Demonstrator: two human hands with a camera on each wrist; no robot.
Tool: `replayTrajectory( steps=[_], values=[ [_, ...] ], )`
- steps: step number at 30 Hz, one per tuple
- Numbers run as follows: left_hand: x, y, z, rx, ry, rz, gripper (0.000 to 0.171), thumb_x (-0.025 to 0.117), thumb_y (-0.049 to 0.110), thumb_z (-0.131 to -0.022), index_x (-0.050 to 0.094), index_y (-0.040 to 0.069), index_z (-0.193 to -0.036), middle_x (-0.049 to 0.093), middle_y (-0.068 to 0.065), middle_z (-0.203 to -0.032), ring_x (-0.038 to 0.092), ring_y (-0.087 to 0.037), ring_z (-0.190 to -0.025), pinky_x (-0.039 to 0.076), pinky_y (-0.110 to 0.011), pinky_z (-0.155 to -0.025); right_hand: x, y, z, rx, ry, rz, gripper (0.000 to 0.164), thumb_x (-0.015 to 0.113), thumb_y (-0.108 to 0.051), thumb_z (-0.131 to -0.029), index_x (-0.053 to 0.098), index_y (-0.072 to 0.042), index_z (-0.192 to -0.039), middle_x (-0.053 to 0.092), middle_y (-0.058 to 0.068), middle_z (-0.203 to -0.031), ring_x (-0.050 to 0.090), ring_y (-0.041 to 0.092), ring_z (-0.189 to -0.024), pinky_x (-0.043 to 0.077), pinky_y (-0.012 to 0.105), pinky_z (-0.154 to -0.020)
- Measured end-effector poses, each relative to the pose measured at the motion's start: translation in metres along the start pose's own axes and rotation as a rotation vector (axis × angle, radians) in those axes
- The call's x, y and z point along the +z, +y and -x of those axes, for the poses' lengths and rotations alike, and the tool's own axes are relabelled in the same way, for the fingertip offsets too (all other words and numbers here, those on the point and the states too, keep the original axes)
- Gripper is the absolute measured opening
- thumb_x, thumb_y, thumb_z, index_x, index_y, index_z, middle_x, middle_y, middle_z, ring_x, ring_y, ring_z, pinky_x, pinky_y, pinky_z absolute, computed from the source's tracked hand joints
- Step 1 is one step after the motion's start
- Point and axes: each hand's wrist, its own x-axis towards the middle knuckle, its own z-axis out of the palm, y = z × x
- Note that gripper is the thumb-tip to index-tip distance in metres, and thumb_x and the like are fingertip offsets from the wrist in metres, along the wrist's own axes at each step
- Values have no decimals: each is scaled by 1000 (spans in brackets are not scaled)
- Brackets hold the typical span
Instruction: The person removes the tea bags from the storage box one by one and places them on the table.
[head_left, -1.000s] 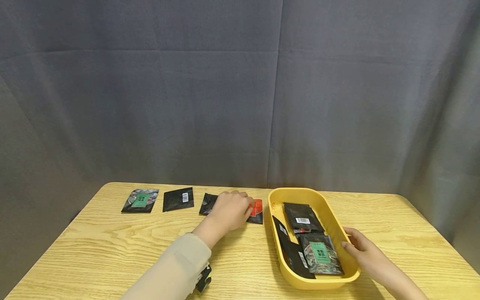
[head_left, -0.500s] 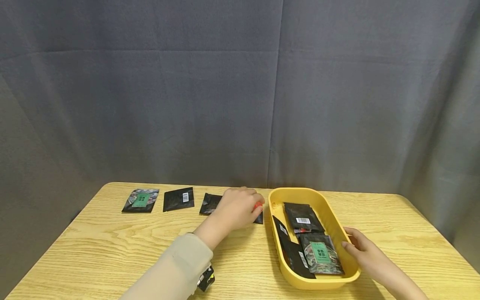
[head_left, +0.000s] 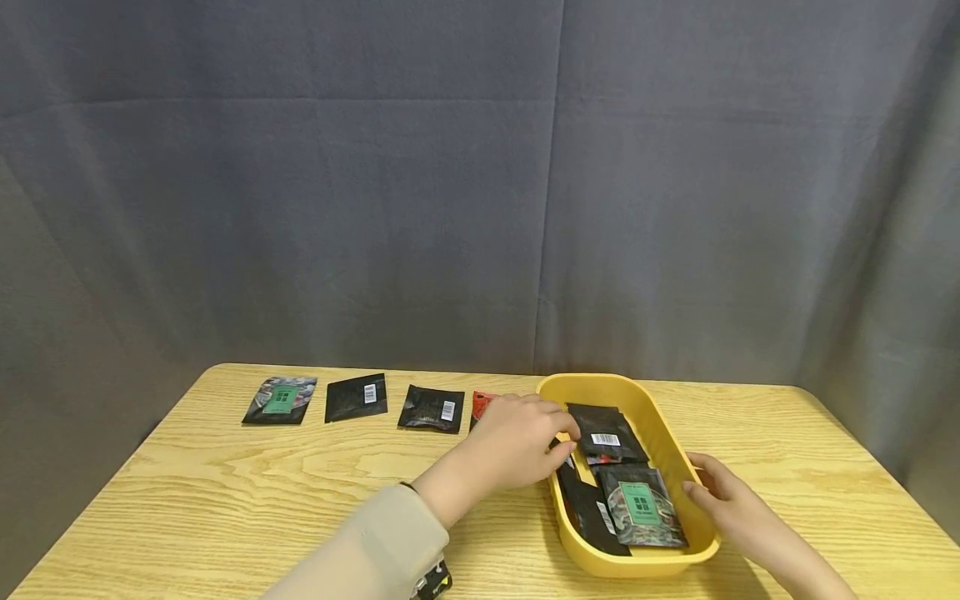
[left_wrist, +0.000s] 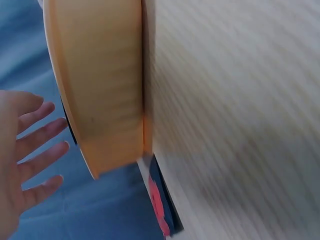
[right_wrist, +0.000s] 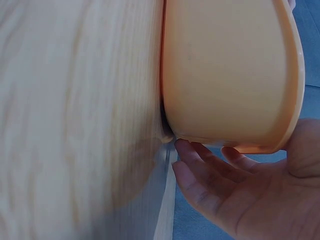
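My left hand (head_left: 525, 440) hovers over the left rim of a yellow plastic bin (head_left: 663, 427). In the left wrist view its fingers (left_wrist: 47, 132) are spread and loosely bent beside the bin wall, holding nothing. My right hand (head_left: 723, 497) grips the bin's right side, thumb over the rim and fingers against the outer wall, as the right wrist view shows. Inside the bin lie several flat black packets, one with a green label (head_left: 640, 504) and one with a barcode (head_left: 603, 429). A red-and-black packet (head_left: 482, 405) on the table is partly hidden behind my left hand.
To the left, three more packets lie in a row on the wooden table (head_left: 225, 500): a green-labelled one (head_left: 280, 400), a black one (head_left: 356, 398) and another black one with a barcode (head_left: 431, 408). A grey curtain (head_left: 375, 208) hangs behind the table.
My left hand has moved right, from above the red-and-black packet to the bin's left rim. The third packet in the row is now uncovered. My right hand and the bin have stayed put.
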Motion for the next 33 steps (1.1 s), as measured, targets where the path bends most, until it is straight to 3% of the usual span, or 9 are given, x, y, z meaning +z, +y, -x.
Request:
replayTrajectory(
  steps=[5, 10, 15, 22, 29, 33],
  values=[
    [1, 13, -1, 77, -20, -16, 22, 58, 41, -98, 74, 33, -111, 68, 14, -106, 65, -8, -97, 51, -28, -76, 0, -1, 0, 0, 0, 0, 43, 40, 3, -104, 26, 20, -140, 44, 42, -134, 57, 37, -114, 55, 32, -80],
    [6, 24, -3, 105, -47, -9, 22, 61, 44, -96, 74, 33, -110, 67, 15, -108, 64, -6, -100, 47, -27, -77, -1, -1, 0, 1, 2, 4, 43, 41, 2, -104, 27, 19, -140, 45, 40, -133, 57, 37, -114, 54, 32, -79],
    [11, 35, -3, 99, -114, -9, 25, 61, 49, -94, 73, 35, -111, 67, 16, -112, 62, -5, -102, 43, -26, -82, -2, -1, 2, 15, -4, 2, 43, 41, 2, -103, 26, 18, -141, 45, 41, -133, 57, 39, -114, 54, 32, -79],
    [14, 45, -1, 60, -189, -11, 31, 61, 56, -92, 73, 36, -111, 68, 17, -104, 62, -4, -95, 40, -27, -79, -1, -2, 1, 0, 8, 32, 42, 40, 1, -104, 27, 19, -140, 46, 40, -132, 56, 38, -115, 54, 32, -80],
    [14, 48, -4, 13, -302, -21, 38, 59, 66, -88, 72, 41, -114, 69, 21, -96, 59, -4, -98, 36, -31, -87, -1, -2, 1, 6, 20, 60, 42, 42, 0, -104, 29, 18, -140, 47, 39, -133, 54, 38, -118, 53, 31, -83],
    [14, 49, -5, 6, -307, -18, 36, 62, 63, -86, 72, 41, -113, 68, 20, -106, 58, -5, -101, 36, -31, -88, 0, -2, 1, -3, 16, 64, 42, 42, 0, -104, 29, 18, -140, 45, 40, -134, 53, 40, -120, 52, 31, -85]
  ],
)
